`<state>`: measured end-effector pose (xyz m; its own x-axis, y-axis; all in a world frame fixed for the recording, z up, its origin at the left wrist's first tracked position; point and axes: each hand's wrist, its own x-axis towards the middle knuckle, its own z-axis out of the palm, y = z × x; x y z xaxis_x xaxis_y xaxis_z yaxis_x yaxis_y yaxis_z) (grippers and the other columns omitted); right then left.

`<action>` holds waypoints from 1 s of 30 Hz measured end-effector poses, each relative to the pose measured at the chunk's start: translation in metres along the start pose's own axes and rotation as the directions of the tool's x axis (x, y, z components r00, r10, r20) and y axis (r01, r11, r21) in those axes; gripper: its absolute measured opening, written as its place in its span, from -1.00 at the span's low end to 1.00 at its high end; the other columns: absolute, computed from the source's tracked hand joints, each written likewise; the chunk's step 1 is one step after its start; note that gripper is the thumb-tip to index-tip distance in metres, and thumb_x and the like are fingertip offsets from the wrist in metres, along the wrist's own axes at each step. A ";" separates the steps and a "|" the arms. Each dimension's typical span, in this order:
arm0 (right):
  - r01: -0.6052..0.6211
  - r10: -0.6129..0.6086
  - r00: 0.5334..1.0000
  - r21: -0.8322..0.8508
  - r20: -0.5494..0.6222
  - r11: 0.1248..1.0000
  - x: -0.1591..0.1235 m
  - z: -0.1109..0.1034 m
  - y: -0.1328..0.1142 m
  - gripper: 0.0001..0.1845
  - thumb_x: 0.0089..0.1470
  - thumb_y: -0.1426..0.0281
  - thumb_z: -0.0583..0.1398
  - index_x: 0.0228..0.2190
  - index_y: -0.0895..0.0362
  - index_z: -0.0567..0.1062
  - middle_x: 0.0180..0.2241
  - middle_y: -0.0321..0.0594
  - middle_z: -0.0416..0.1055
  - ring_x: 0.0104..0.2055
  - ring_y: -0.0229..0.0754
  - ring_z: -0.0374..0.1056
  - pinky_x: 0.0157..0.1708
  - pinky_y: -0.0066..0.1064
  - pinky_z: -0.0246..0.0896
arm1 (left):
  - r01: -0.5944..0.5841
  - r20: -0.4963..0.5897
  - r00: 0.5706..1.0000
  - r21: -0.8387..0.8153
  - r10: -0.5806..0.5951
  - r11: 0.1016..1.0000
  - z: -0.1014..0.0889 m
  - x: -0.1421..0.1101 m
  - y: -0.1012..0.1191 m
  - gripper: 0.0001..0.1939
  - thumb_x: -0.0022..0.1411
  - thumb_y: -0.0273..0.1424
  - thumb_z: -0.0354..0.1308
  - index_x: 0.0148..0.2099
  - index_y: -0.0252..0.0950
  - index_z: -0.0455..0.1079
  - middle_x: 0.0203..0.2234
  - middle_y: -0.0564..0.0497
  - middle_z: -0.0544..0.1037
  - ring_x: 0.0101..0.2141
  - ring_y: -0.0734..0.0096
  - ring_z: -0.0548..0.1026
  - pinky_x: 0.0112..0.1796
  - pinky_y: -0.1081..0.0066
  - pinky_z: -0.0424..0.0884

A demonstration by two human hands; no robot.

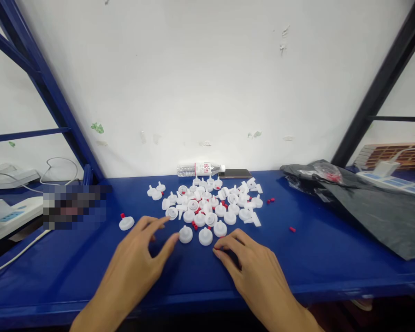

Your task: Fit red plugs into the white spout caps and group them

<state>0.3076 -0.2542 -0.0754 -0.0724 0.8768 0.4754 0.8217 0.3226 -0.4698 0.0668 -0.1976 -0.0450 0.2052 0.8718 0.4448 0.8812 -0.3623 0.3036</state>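
Note:
A pile of white plastic nozzle caps [189,216], round with a narrow spout, lies on the blue table [180,281]. Small red tip caps [194,225] are scattered among them. My left hand [141,249] is open at the pile's near left, thumb and fingers apart, its thumb tip beside one white nozzle cap [186,234]. My right hand [245,258] pinches at the near right of the pile; a bit of red shows at its fingertips, mostly hidden. Between the hands stands another white nozzle cap [205,236]. Left of my left hand, a separate nozzle cap [126,223] has a red tip on it.
Behind the pile lie a water bottle [202,169] and a dark phone [235,174]. Loose red tips [292,229] lie to the right, near a black plastic bag [359,203]. Power strips [397,182] sit at both sides, beside the shelf posts. A pixelated patch covers something at left.

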 end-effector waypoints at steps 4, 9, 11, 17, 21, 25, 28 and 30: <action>0.004 -0.009 0.999 0.094 0.050 0.996 0.001 -0.005 -0.002 -0.90 0.28 0.41 0.21 -0.27 -0.02 0.53 -0.27 -0.36 0.53 -0.37 -0.21 0.48 -0.43 -0.42 0.17 | -0.066 0.105 0.992 -0.076 0.074 0.995 0.020 -0.001 0.007 -0.58 0.37 -0.04 0.08 0.12 -0.12 0.47 -0.10 0.00 0.52 -0.22 0.23 0.57 -0.24 0.30 0.48; -0.103 0.074 0.991 0.277 0.111 0.955 0.001 -0.010 -0.003 -0.86 0.31 0.29 0.18 -0.32 0.02 0.48 -0.59 -0.45 0.37 -0.60 -0.29 0.26 -0.53 -0.45 0.06 | -0.101 0.041 0.993 -0.138 0.108 0.985 0.019 -0.001 0.004 -0.74 0.37 -0.15 0.13 0.00 -0.11 0.49 -0.27 0.07 0.56 -0.37 0.32 0.56 -0.33 0.36 0.46; -0.151 0.108 0.985 0.360 0.136 0.921 0.001 -0.011 -0.003 -0.86 0.30 0.27 0.18 -0.31 0.03 0.48 -0.62 -0.45 0.34 -0.61 -0.30 0.23 -0.55 -0.47 0.07 | -0.110 -0.022 0.994 -0.156 0.107 0.982 0.016 -0.004 0.007 -0.75 0.34 -0.19 0.17 0.00 -0.12 0.48 -0.33 0.09 0.57 -0.38 0.31 0.57 -0.36 0.38 0.47; -0.145 0.138 0.989 0.544 0.053 0.826 0.003 -0.016 -0.004 -0.83 0.24 0.26 0.27 -0.15 -0.01 0.61 -0.29 -0.33 0.59 -0.48 -0.31 0.36 -0.49 -0.51 0.23 | -0.193 -0.051 0.981 -0.242 0.186 0.951 0.014 -0.023 0.031 -0.79 0.30 -0.30 0.21 -0.02 -0.11 0.49 -0.34 0.11 0.62 -0.41 0.36 0.59 -0.37 0.43 0.54; -0.074 0.108 0.994 0.615 -0.019 0.785 0.002 -0.021 -0.007 -0.90 0.17 0.30 0.33 -0.26 -0.03 0.69 -0.30 -0.35 0.63 -0.41 -0.28 0.44 -0.43 -0.52 0.31 | -0.328 -0.021 0.941 -0.311 0.338 0.892 0.016 -0.034 0.045 -0.71 0.30 -0.39 0.20 0.07 -0.12 0.46 -0.18 0.03 0.65 -0.30 0.35 0.62 -0.26 0.43 0.59; -0.074 0.065 0.997 0.617 0.037 0.784 0.001 -0.022 -0.008 -0.91 0.14 0.37 0.35 -0.28 -0.05 0.70 -0.36 -0.39 0.64 -0.42 -0.27 0.46 -0.40 -0.52 0.32 | -0.380 -0.042 0.921 -0.320 0.388 0.868 0.022 -0.037 0.047 -0.69 0.29 -0.45 0.20 0.08 -0.16 0.45 -0.15 -0.02 0.65 -0.23 0.31 0.64 -0.21 0.39 0.61; -0.048 0.016 0.998 0.594 0.059 0.803 0.001 -0.020 -0.008 -0.89 0.16 0.39 0.34 -0.28 -0.05 0.70 -0.33 -0.41 0.65 -0.40 -0.28 0.49 -0.36 -0.53 0.34 | -0.398 -0.074 0.916 -0.309 0.395 0.864 0.024 -0.036 0.046 -0.70 0.29 -0.45 0.20 0.07 -0.18 0.44 -0.16 -0.04 0.66 -0.22 0.29 0.64 -0.21 0.37 0.62; -0.037 0.001 0.998 0.582 0.063 0.813 0.000 -0.019 -0.008 -0.88 0.17 0.41 0.34 -0.28 -0.05 0.70 -0.34 -0.44 0.65 -0.41 -0.30 0.48 -0.36 -0.54 0.34 | -0.403 -0.081 0.914 -0.307 0.398 0.862 0.025 -0.035 0.046 -0.72 0.29 -0.46 0.20 0.05 -0.19 0.44 -0.18 -0.03 0.67 -0.23 0.29 0.65 -0.21 0.36 0.62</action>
<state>0.3114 -0.2634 -0.0571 -0.1072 0.8975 0.4278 0.3416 0.4373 -0.8319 0.1108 -0.2371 -0.0675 0.5034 0.6258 0.5958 0.5466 -0.7647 0.3413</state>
